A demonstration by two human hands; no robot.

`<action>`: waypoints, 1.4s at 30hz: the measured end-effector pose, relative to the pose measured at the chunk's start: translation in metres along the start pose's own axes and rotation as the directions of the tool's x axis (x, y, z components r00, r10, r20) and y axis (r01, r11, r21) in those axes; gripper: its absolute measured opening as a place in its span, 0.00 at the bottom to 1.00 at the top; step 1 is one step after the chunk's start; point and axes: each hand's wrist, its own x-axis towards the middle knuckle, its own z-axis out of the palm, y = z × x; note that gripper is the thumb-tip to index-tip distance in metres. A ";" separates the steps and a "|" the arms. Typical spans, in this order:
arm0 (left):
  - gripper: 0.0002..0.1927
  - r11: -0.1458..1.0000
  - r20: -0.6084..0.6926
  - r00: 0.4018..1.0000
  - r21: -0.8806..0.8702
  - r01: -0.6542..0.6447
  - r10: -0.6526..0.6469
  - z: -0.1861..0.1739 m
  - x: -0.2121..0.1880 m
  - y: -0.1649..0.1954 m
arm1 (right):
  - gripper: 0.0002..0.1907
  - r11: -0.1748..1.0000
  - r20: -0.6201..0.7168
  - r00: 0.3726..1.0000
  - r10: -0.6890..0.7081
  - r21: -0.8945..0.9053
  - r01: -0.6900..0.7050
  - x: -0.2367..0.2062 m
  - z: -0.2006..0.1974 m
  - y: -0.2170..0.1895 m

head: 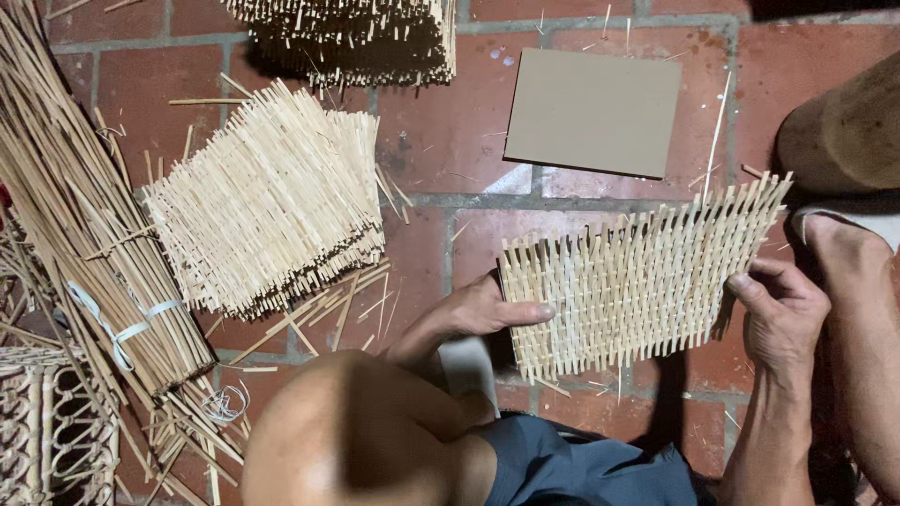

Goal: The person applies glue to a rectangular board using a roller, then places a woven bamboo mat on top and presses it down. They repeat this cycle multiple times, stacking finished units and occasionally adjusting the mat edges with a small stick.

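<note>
Brick floor (441,141) of red pavers carries everything here, strewn with loose splinters. Along its left edge lies a long bundle of reed sticks (66,215), tied with a pale band so the lengths stay together. Beside the bundle sits a stack of woven mats (272,197), laid flat one on another and fanned slightly, and a second such pile (356,37) shows at the top edge. A flat cardboard sheet (592,111) rests on the bricks above the hands, apart from the mats. At the lower left corner a piece of wickerwork (37,431) is partly in view.

Held just above the floor, between the person's knees, is one woven reed panel (637,281), tilted with its right corner raised. The left hand (478,314) grips the panel's left edge, thumb lying across the front face and fingers hidden behind, so the weave is braced from that side. The right hand (778,314) is closed on the right edge, thumb on top and fingers curled under, seemingly steadying the panel so its stick ends stay level.
</note>
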 end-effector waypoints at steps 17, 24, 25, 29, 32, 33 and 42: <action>0.16 0.802 -0.004 0.907 0.469 -0.371 0.422 -0.047 0.028 -0.005 | 0.10 0.940 0.140 0.987 0.084 -0.339 -0.032 0.011 0.018 0.012; 0.16 0.688 -0.024 0.878 0.632 -0.357 0.477 -0.040 0.031 -0.032 | 0.11 0.885 0.178 0.982 0.061 -0.464 0.029 0.004 0.021 0.030; 0.15 0.691 -0.029 0.877 0.628 -0.357 0.480 -0.040 0.032 -0.034 | 0.10 0.913 0.177 0.982 0.068 -0.407 0.010 0.003 0.022 0.031; 0.16 0.700 -0.030 0.880 0.619 -0.357 0.475 -0.040 0.034 -0.039 | 0.13 0.881 0.190 0.982 -0.001 -0.464 0.091 0.001 0.020 0.033; 0.18 0.680 -0.007 0.871 0.628 -0.378 0.491 -0.040 0.035 -0.040 | 0.13 0.888 0.113 0.987 0.113 -0.457 -0.049 -0.001 0.018 0.036; 0.17 0.693 -0.017 0.878 0.622 -0.364 0.477 -0.040 0.035 -0.040 | 0.13 0.898 0.109 0.986 0.125 -0.434 -0.066 -0.001 0.018 0.037; 0.15 0.873 -0.125 0.947 0.436 -0.217 0.297 -0.030 0.024 -0.008 | 0.10 0.879 0.019 0.959 0.283 -0.405 -0.251 -0.003 0.018 0.032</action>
